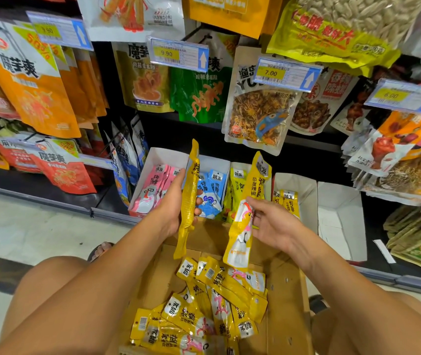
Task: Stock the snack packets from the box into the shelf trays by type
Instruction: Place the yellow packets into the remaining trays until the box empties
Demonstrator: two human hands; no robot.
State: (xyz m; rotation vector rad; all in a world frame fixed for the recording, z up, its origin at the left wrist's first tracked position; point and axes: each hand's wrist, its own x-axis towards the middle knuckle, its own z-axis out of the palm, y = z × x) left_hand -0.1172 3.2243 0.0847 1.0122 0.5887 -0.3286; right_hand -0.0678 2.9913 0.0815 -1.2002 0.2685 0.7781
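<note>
- Head view: a person crouches at the bottom shelf, bare knees on either side of an open cardboard box (286, 290) that stands on the floor.
- The left hand (173, 208) is wrapped round a long yellow packet (189, 185). It holds the packet upright and edge-on, with fingertips showing round the far side. The packet's top stands in front of the shelf trays, about where pink meets blue.
- The right hand (273, 221) pinches a second yellow packet (242, 226) by its right edge between thumb and fingers. This one faces the camera and leans slightly, and a pink figure is printed on it. Its top overlaps the trays behind it.
- Both held packets hang above the far end of the box, well apart from each other.
- In the box lies a loose heap of yellow packets (204, 308), overlapping at all angles.
- White card trays sit side by side on the bottom shelf:
  - one holds pink packets (150, 193);
  - the next holds blue packets (212, 196);
  - the next holds upright yellow packets (235, 185);
  - a fourth tray (304, 193) has a few yellow ones (286, 201) against its left wall;
  - a further white tray (340, 221) stands just beside it, on the right.
- Above the trays, large snack pouches hang on pegs. Among them are an orange pouch (32, 80) and a green pouch (199, 96).
- Blue-edged price tags in front of the pouches read 9.90 (176, 53), 7.00 (285, 73) and 6.00 (404, 96).
</note>
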